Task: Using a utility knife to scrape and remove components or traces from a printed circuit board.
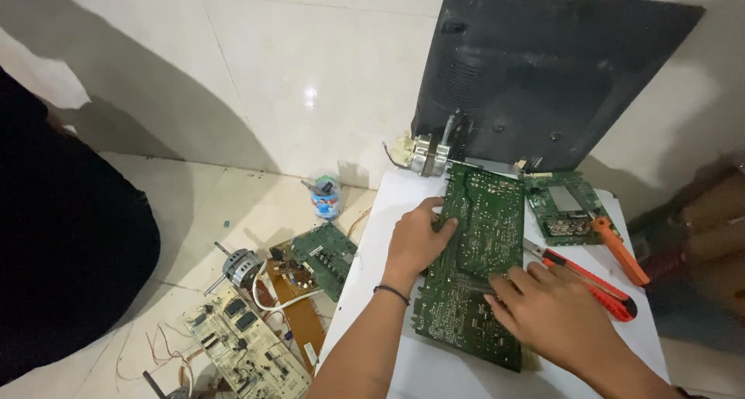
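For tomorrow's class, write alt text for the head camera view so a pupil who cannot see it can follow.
Two bare hands, left hand and right hand, press on a large green circuit board lying on a white table. A dark monitor back cover leans on the wall behind; red-handled pliers lie right. More circuit boards and a small motor litter the floor.

The right hand (555, 313) covers the lower right part of the large green circuit board (475, 251). What its fingers hold is not clear. The beige board (237, 345) on the floor is cut by the bottom edge. A dark blurred shape (62, 236) fills the left side.
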